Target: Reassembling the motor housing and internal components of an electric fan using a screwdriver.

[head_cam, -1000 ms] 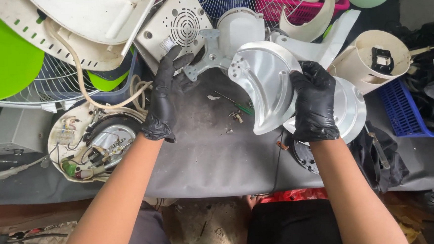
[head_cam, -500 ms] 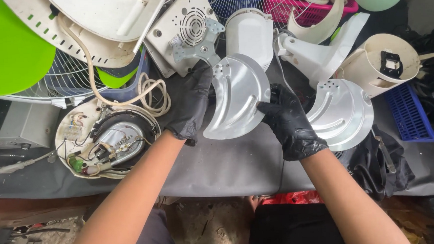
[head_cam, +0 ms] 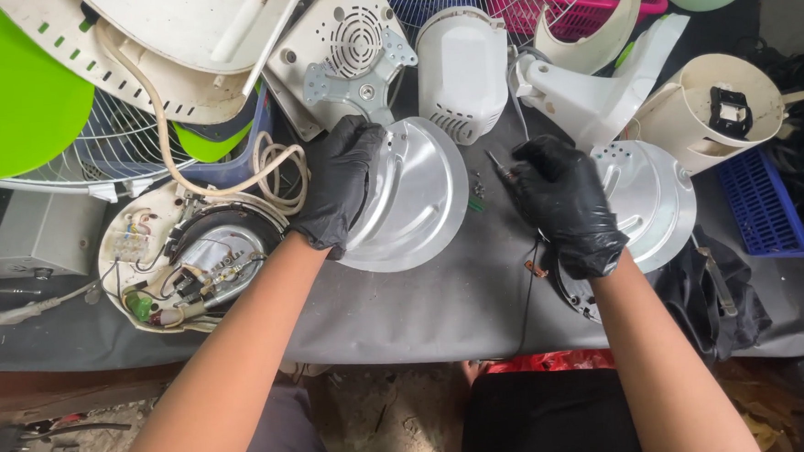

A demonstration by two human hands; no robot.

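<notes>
My left hand [head_cam: 338,191] pinches the metal dish [head_cam: 414,198] at centre, tilted on the grey mat [head_cam: 425,307]; my right hand [head_cam: 561,204] is curled around a small tool [head_cam: 498,166]. A loose pinch could let the dish slide.

The left hand [head_cam: 340,185], in a black glove, grips a silver metal dish [head_cam: 412,198] by its rim at 9 o'clock. The dish is round, shiny and shallow, with small holes near its upper left rim. It is tilted, its lower edge on the grey table at 6 o'clock. The right hand [head_cam: 561,204], also gloved, lies at 3 o'clock from the dish, apart from it, fingers curled on a thin dark tool [head_cam: 498,167] pointing to 11 o'clock.
</notes>
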